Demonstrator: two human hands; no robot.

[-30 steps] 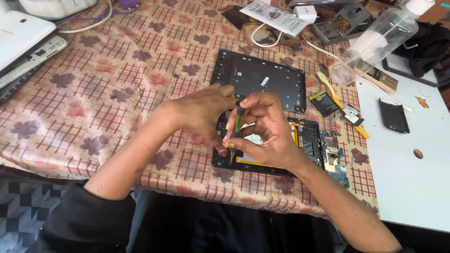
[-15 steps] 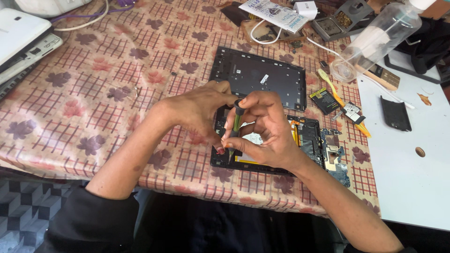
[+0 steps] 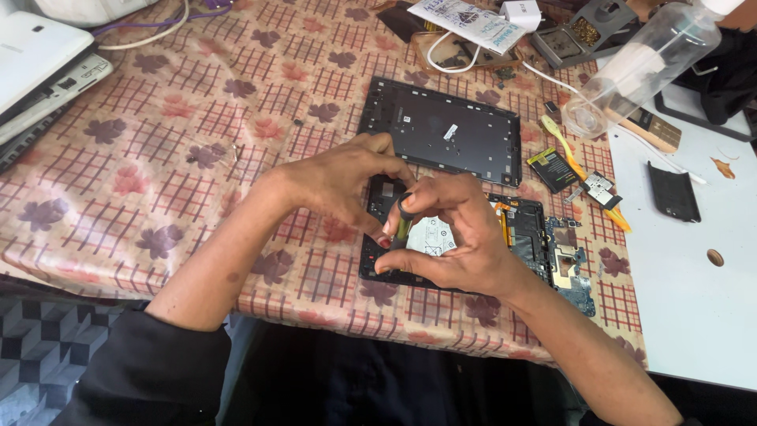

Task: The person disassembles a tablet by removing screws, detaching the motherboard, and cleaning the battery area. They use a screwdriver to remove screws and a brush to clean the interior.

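Both hands are down over the opened tablet [image 3: 528,237], which lies near the middle of the patterned tablecloth [image 3: 158,158], its circuit boards bared toward three o'clock. The right hand [image 3: 457,237] has its fingers closed around a small dark screwdriver [image 3: 402,225], pinching the handle with the tip pointing down into the tablet's lower left corner. The left hand [image 3: 339,181] comes in from nine o'clock, fingers curled, thumb and forefinger meeting the screwdriver's top (whether it truly grips or only steadies, I cannot tell). The two hands touch each other right over the tool.

At twelve o'clock from the hands lies the tablet's dark back cover [image 3: 441,130], inside face up, just beside the tablet. Out at two o'clock a clear plastic bottle [image 3: 639,67] lies tilted across the edge of the white table [image 3: 694,276]. Near it, at three o'clock, a yellow prying tool [image 3: 564,146] and a small black part [image 3: 673,191] rest well apart from the hands. Far off at ten o'clock sits a white laptop [image 3: 31,55]. At one o'clock, a white charger with its cable [image 3: 520,14].
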